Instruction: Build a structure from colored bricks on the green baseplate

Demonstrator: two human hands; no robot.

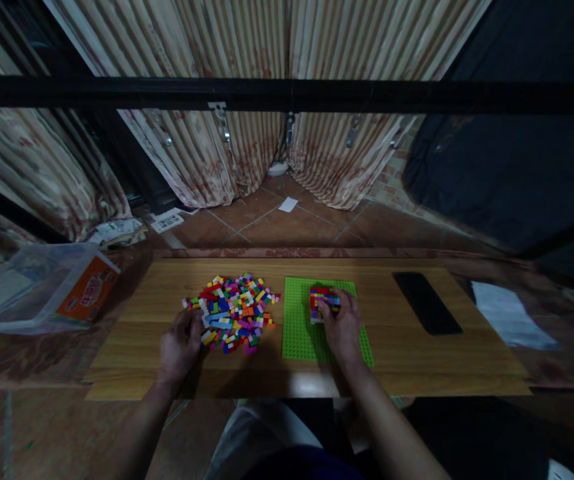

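Block (320, 292) is over far half of plate (297, 337), in your right hand (345, 327); cannot tell if it is seated. Right fingers are bent, partly open, with thumb and fingertips apparently closed around block. Left hand (181, 341) is at left edge of pile (241, 308), fingers curled; cannot tell if they pinch anything. Use light right grip, hold block level, press straight down, not sideways, otherwise layers may loosen. With left fingertips, pick from pile's edge, avoid scattering.

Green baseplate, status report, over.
Left hand at left edge of brick pile. Right hand on brick block, atop baseplate. Black slab right of baseplate, apart from both hands.
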